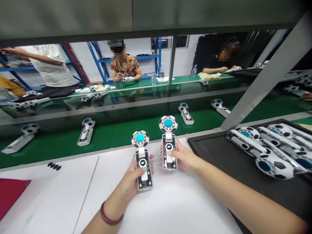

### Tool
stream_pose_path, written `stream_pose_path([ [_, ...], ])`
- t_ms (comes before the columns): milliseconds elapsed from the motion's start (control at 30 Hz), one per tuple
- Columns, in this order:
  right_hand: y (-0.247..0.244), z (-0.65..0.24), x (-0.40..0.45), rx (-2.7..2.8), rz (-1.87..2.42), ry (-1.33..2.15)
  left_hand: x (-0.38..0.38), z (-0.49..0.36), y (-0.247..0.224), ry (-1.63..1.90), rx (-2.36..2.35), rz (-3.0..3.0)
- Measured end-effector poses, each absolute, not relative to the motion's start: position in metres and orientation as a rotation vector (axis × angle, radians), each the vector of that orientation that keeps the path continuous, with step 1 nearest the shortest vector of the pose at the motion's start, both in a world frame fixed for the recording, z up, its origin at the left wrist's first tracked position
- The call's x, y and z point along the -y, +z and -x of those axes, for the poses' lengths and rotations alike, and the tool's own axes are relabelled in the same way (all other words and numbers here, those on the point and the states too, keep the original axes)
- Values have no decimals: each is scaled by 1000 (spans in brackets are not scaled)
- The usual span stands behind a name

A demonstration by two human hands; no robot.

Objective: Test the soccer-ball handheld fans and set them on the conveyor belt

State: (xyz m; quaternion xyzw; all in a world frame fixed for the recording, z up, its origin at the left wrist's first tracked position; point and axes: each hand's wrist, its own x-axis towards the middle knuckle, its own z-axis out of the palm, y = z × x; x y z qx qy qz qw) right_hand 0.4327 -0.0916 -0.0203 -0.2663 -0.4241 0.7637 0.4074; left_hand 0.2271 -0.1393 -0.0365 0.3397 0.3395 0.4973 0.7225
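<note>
Over the white work surface I hold two handheld devices with football-patterned round heads and teal centres. My left hand is wrapped round the nearer device, its thumb on the white front piece. My right hand grips the other device, slightly farther away, also with the thumb on its white piece. Both devices stand head-up toward the belt, and each small round display is lit, reading 100. The two devices are apart. A dark red bracelet circles my left wrist.
Similar devices lie spaced along the green belt. A black tray at right holds several more. Small black ovals and a red sheet lie at left. A metal post slants at right. Other people work beyond the belt.
</note>
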Motion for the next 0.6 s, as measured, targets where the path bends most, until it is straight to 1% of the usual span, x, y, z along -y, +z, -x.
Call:
stream_pose_path([
  [200, -21, -435, 91, 1053, 655, 1872, 138, -228, -35, 1072, -752, -628],
  [400, -13, -434, 93, 1034, 736, 1860, 140, -229, -36, 1055, -746, -678],
  [600, -15, -432, 93, 1064, 728, 1847, 140, -228, -39, 1053, -729, -731],
])
